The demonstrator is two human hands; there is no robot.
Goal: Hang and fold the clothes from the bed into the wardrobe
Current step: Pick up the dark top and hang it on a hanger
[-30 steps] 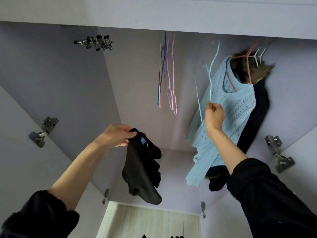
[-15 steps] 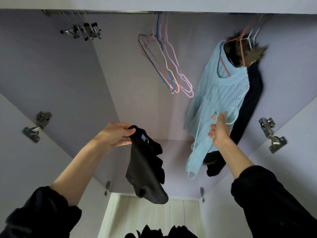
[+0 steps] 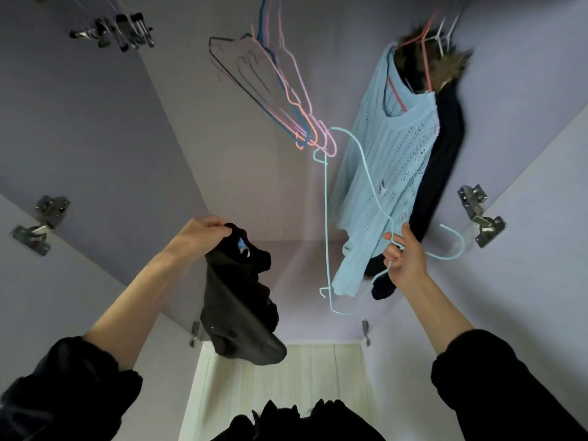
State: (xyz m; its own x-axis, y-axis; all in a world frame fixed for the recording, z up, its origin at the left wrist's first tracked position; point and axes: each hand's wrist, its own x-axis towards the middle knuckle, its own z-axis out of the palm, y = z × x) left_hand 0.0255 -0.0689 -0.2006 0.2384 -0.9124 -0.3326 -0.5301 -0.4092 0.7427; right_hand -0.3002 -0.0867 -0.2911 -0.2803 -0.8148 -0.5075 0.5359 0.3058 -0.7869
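Observation:
I look up into a lilac wardrobe (image 3: 178, 160). My left hand (image 3: 199, 235) grips a black garment (image 3: 237, 300) by its collar, and the cloth hangs down below it. My right hand (image 3: 405, 261) holds a light blue wire hanger (image 3: 326, 218) by its neck, off the rail, its hook pointing right. Behind the hanger a light blue knitted top (image 3: 391, 173) hangs on a red hanger, with a dark garment (image 3: 436, 186) behind it.
Several empty pink, blue and black hangers (image 3: 280, 90) dangle from the rail at the centre top. Metal clip hangers (image 3: 117, 28) hang at the top left. Door hinges (image 3: 38, 224) (image 3: 480, 214) stick out on both sides. More dark clothing (image 3: 296, 421) lies at the bottom edge.
My right hand came down from the rail with the light blue hanger, which now hangs free in it. The empty hangers swing. The left hand kept hold of the black garment.

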